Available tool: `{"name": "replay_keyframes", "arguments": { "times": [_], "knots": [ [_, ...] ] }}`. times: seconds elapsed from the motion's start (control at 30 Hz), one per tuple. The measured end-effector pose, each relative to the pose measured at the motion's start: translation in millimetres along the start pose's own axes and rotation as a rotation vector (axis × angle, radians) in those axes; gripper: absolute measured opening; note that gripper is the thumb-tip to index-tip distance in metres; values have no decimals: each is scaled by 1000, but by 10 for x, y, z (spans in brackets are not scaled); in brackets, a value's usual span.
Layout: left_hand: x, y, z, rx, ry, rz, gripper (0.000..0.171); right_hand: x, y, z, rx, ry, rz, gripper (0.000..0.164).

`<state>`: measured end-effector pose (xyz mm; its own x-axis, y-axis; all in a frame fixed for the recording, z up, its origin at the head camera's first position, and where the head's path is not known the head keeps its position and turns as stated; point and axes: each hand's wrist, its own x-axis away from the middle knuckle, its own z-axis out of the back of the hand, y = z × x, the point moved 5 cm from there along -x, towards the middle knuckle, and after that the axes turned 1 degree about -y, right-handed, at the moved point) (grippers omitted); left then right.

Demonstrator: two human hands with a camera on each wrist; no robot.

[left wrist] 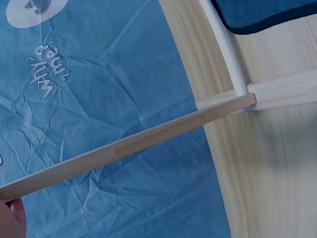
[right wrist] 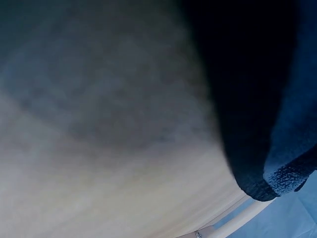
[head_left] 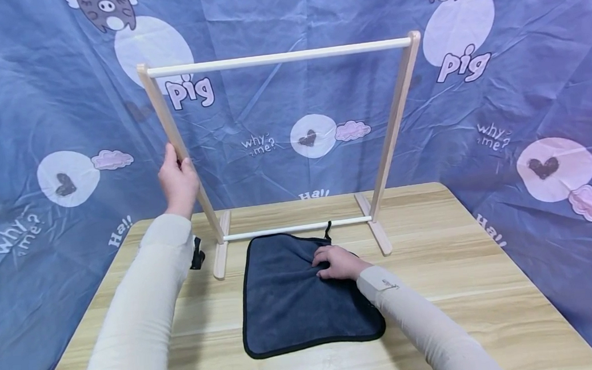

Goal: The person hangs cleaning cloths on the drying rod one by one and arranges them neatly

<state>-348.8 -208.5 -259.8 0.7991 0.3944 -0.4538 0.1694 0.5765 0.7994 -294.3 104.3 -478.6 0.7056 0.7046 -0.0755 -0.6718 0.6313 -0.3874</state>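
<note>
Nearest us: two pale sleeves, right and left, reached in over the wood-grain desk. Between them we had the cloth, dark blue-grey, black-edged, mostly spread out on the desk.

Right grip was on the cloth, right of its middle and toward the far side. Fingers curled, pinching fabric at the tips; we saw creases running in to them. Right wrist view gave us mostly blur, plus a dark cloth edge close up.

Small black item showed beside the left cuff, partly hidden. We couldn't tell what it was.

Black loop stuck up at the cloth's far right, across the white lower rail as seen from the head. Cloth's far edge was just beside that rail; we couldn't tell if they touched.

Wooden rack stood upright at the desk's far side on two flat feet. Left grip was wrapped round its left upright, partway up. Left wrist view showed us that upright running down to its foot.

White top rail joined both uprights. Behind it we had blue printed fabric: pigs, hearts, clouds, lettering.
</note>
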Motion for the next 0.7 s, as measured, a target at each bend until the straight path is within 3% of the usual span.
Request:
{"name": "replay_keyframes", "arguments": {
  "times": [0.47,0.7],
  "knots": [
    [0,-5,2,14,-3,-27,38,-6,-39,40,-62,90,72,9],
    [-2,-17,-5,-3,0,-23,39,0,-15,47,-75,122,60,10]
  ]
}}
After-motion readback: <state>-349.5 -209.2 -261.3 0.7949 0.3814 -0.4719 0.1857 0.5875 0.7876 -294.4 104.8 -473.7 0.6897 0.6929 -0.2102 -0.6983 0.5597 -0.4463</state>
